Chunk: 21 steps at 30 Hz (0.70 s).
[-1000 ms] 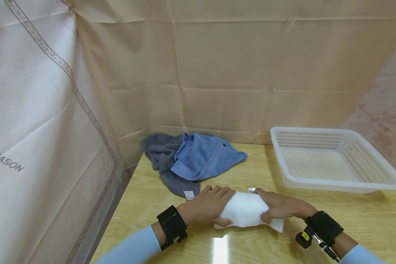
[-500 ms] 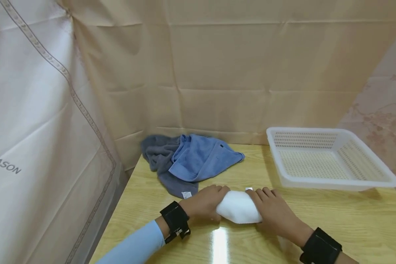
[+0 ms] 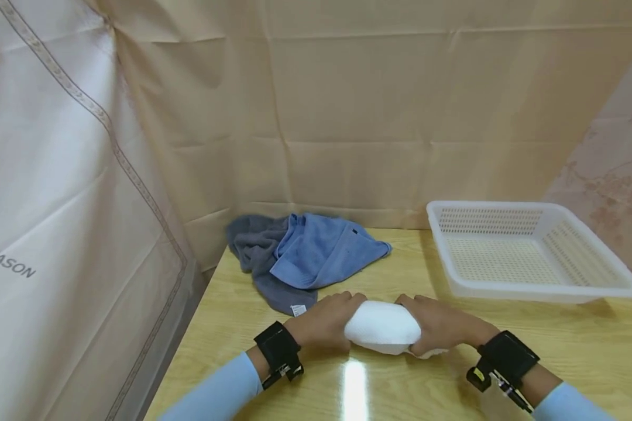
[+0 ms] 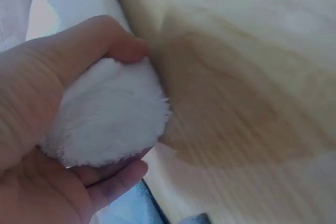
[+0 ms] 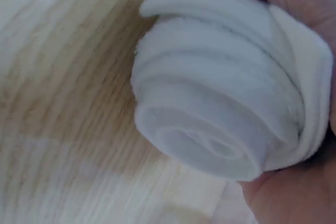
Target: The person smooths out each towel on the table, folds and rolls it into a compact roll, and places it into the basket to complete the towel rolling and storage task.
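A white towel (image 3: 383, 325), rolled into a thick bundle, lies crosswise between my two hands near the middle of the table. My left hand (image 3: 327, 323) grips its left end; the left wrist view shows the thumb over a fluffy end of the towel (image 4: 113, 111) and fingers beneath. At the other end, my right hand (image 3: 438, 323) holds the roll, its thumb on the near side. In the right wrist view, spiral layers show at the end of the towel (image 5: 215, 93), with the right hand (image 5: 299, 192) wrapped around it. A loose flap sticks out below the right hand.
A blue towel (image 3: 329, 248) lies partly over a grey towel (image 3: 260, 245) at the back left of the wooden table (image 3: 505, 339). A white perforated plastic basket (image 3: 537, 292) stands at the back right. Cloth curtains (image 3: 347, 117) close off the back and left.
The white towel looks rounder and more tightly rolled. My right hand shifted over the roll and then turned back at its right end; the left hand stays gripping with slight movement.
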Tool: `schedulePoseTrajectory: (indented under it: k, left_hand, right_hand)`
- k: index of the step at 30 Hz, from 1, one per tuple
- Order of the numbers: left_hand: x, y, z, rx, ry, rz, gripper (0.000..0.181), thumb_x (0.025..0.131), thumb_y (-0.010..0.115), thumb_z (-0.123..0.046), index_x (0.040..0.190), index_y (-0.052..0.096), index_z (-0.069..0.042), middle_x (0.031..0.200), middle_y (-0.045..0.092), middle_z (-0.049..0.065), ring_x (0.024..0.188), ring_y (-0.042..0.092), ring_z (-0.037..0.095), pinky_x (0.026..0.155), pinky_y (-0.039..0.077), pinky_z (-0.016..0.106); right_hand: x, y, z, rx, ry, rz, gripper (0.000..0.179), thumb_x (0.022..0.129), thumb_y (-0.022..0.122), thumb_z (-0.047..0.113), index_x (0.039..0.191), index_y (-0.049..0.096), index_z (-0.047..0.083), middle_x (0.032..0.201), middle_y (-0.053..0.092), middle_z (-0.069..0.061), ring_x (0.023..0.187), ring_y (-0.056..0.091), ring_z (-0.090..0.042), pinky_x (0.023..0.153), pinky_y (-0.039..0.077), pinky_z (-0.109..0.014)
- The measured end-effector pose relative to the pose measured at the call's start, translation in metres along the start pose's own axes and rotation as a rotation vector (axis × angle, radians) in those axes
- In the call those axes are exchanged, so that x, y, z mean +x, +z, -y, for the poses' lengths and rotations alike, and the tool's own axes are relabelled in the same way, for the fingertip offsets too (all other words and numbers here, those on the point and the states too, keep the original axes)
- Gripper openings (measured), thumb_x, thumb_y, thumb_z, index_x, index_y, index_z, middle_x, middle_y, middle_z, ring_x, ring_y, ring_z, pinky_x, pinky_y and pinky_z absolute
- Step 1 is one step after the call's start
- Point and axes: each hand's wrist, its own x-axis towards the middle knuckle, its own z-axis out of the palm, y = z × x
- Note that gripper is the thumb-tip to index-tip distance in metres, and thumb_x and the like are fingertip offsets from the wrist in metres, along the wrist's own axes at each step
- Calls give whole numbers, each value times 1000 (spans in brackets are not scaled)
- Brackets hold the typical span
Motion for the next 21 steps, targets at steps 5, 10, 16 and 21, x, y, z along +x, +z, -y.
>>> schedulePoseTrajectory:
  k: [5, 10, 16, 21]
  left_hand:
    - [3, -9, 2, -46, 30, 49, 88, 63, 96, -23, 137, 50, -14, 115, 62, 1, 99, 59, 10, 84, 51, 24]
    - [2, -9, 2, -92, 1, 63, 85, 64, 94, -20, 136, 50, -16, 112, 60, -1, 97, 58, 9, 81, 51, 25]
    - [-4, -6, 8, -171, -7, 31, 94, 67, 92, -16, 147, 43, -19, 124, 56, 1, 106, 55, 11, 87, 51, 29]
    - [-8, -15, 17, -314, 9, -114, 97, 76, 91, -14, 155, 34, -13, 142, 49, 4, 123, 51, 15, 98, 49, 35]
  right_hand:
    - [-8, 15, 15, -295, -12, -221, 95, 54, 98, 50, 130, 58, 11, 104, 59, -5, 92, 59, -25, 75, 54, -46]
    - [-16, 26, 22, -276, 55, -279, 105, 54, 101, 42, 141, 52, 9, 107, 65, -10, 94, 65, -29, 75, 55, -49]
    - [-11, 24, 15, -226, 20, -263, 96, 55, 97, 27, 138, 53, 9, 102, 70, -4, 87, 67, -22, 71, 56, -44]
    - [-11, 12, 16, -218, 50, -349, 93, 58, 97, 27, 139, 53, 7, 104, 71, -7, 88, 68, -21, 73, 57, -44]
